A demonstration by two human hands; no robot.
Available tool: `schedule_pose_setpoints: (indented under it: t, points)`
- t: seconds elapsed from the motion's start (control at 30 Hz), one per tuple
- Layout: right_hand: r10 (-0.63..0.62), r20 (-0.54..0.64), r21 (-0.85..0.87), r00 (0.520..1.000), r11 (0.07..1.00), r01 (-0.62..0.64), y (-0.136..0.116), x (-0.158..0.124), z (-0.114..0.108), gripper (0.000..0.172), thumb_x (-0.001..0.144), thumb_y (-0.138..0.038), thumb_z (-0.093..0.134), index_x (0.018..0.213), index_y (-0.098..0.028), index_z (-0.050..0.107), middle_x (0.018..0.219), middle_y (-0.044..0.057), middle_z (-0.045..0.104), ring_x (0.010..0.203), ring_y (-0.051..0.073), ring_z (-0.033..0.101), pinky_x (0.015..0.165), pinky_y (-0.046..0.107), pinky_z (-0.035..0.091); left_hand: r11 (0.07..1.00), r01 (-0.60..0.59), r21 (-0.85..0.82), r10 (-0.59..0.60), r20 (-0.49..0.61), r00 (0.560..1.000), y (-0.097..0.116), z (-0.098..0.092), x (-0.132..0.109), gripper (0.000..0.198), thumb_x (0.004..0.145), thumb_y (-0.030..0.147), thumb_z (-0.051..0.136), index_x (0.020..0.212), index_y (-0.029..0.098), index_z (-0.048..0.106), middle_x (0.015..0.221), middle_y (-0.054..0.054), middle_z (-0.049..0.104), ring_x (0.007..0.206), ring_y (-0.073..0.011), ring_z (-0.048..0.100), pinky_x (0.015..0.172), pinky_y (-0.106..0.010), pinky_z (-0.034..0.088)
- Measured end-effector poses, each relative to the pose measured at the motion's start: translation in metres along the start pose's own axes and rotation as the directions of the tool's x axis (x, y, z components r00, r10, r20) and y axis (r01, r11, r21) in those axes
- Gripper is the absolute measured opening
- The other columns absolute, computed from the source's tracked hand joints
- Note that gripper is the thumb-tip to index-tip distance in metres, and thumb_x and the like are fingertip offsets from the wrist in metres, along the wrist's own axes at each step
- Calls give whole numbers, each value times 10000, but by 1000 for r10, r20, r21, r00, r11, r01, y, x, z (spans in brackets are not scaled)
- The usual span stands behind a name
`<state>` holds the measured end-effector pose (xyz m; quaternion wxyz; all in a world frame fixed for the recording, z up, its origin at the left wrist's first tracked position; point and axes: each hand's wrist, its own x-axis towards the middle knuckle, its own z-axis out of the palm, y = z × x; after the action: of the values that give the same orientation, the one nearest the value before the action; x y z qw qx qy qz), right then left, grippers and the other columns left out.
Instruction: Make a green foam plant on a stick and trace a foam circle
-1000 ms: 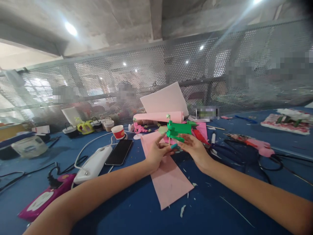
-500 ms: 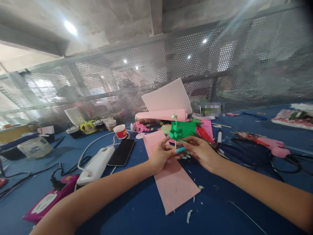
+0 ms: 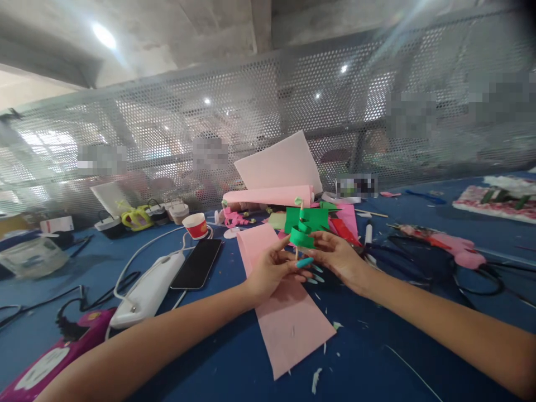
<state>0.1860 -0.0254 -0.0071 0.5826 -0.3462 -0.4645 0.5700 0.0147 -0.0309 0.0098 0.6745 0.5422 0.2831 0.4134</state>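
Observation:
Between the fingertips of my left hand (image 3: 271,274) stands a thin wooden stick (image 3: 297,253), held nearly upright. A green paper strip (image 3: 302,239) curls round the stick in a loose loop, and a pale green tip (image 3: 298,200) tops it. My right hand (image 3: 342,261) pinches the right side of the strip, fingers close to the stick. Both hands are over a pink paper sheet (image 3: 293,340) on the blue table. Just behind the stick lies a green paper sheet (image 3: 320,219).
To the left are a black phone (image 3: 196,264), a white power strip (image 3: 146,290) and a red paper cup (image 3: 195,225). A pink glue gun (image 3: 463,250) with cords lies right. Behind are a pink paper roll (image 3: 268,196) and a perforated metal screen (image 3: 167,128).
The green strip's loop looks wider and more open round the stick now. My right hand's fingers have shifted slightly along it, while the whole view has drifted a little to the right.

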Motion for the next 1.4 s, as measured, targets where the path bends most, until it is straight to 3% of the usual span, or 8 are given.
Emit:
schedule_pose_setpoints:
  t: [0.17,0.3,0.4,0.5,0.63,0.9,1.07,1.4]
  points:
    - [0,39,27,999,1000,-1,5,1,0,421,490,-335,887,813,-225,641,832,8,690,787,184,655,784,354,520,1000,18,20,-18,14,1000,0,0,2,413,695,145,723,1090,134,604,778,-37,712,639,-145,698,583,-220,536]
    - [-8,0,56,1000,998,8,6,4,-2,429,476,-316,892,803,-233,626,821,5,693,794,199,666,792,367,525,1000,27,2,-27,18,999,-1,-2,5,358,713,155,707,1060,125,626,757,-42,709,637,-142,696,594,-223,542]
    - [2,-13,57,1000,998,-1,7,4,-3,459,469,-324,890,832,-228,626,827,3,694,806,204,674,794,369,528,1000,22,-8,-22,-7,1000,-3,-4,7,497,725,165,706,1200,131,566,765,-48,712,648,-148,700,605,-228,549]
    - [-6,3,39,1000,999,6,6,2,-3,474,497,-352,877,873,-222,619,870,19,713,859,221,681,825,381,522,1000,14,-16,-15,-33,999,-3,-4,7,773,732,156,709,1415,197,349,776,-35,720,664,-156,707,611,-237,558]
    - [-9,45,30,999,1000,8,4,-1,-1,475,532,-395,859,901,-223,613,958,46,726,886,229,685,846,392,524,1000,-24,4,24,-78,997,-3,-4,6,921,720,168,731,1475,210,205,750,-27,721,679,-170,713,616,-238,563]
    - [43,44,-16,998,999,-43,0,-3,3,491,651,-619,720,932,-220,663,1016,80,704,867,221,666,782,370,522,988,-129,91,148,-255,956,0,-23,21,805,655,198,785,1367,206,409,708,-5,717,723,-205,720,646,-281,576]
    - [53,28,-20,998,998,-53,2,-3,2,472,692,-650,668,890,-221,679,994,94,709,815,227,664,764,379,509,991,-128,50,137,-389,911,-2,-30,27,623,663,132,765,1236,133,523,717,-43,733,679,-174,712,652,-261,566]
    - [67,55,24,996,997,-68,6,-2,-1,438,687,-610,698,842,-201,668,827,75,728,733,193,673,754,355,509,991,-133,33,137,-328,935,-6,-33,26,547,594,142,816,1094,111,596,669,-35,728,568,-131,670,591,-239,550]
